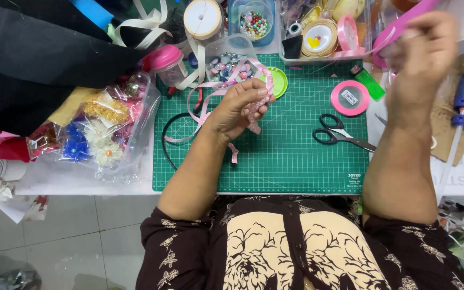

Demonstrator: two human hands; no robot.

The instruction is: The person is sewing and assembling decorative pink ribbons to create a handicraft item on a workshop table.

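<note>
On the surface's green cutting mat [296,156], a clear bag of fabric flowers [103,126] lies left while the left hand [237,107] clamps pale pink ribbon [226,88] and the raised, blurred right hand [420,53] seemingly pinches a brighter pink ribbon [398,27].

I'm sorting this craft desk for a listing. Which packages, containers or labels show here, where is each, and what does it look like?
Clear plastic bag: left of the green cutting mat, holding fabric flowers in blue, white and yellow.
Clear plastic tub: mat's top edge, behind the left hand, full of buttons.
Blue-edged box: top centre, coloured beads.
Pink ribbon roll: on the mat, round, small white label.
Right hand: raised, holding pink ribbon.
</note>
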